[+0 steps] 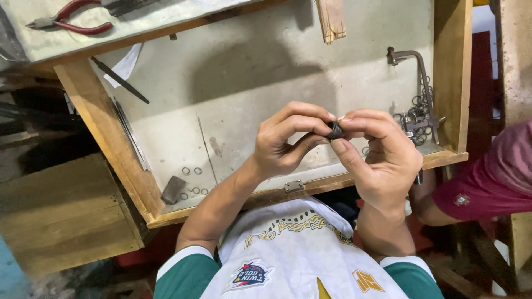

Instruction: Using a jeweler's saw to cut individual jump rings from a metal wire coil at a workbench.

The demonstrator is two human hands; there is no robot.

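My left hand (288, 141) and my right hand (382, 152) meet above the front of a shallow wooden tray (105, 133). Between the fingertips of both hands sits a small dark coil of wire rings (334, 130). The left thumb and forefinger pinch its left side, while the right thumb and fingers close on its right side. Most of the coil is hidden by the fingers.
Loose metal rings (191, 171) and a small dark block (173, 190) lie at the tray's front left. A bent metal crank (413, 63) with several rings (415, 119) stands at the right. Red-handled pliers (72, 19) rest on the upper ledge. Another person's maroon sleeve (493, 177) is at the right.
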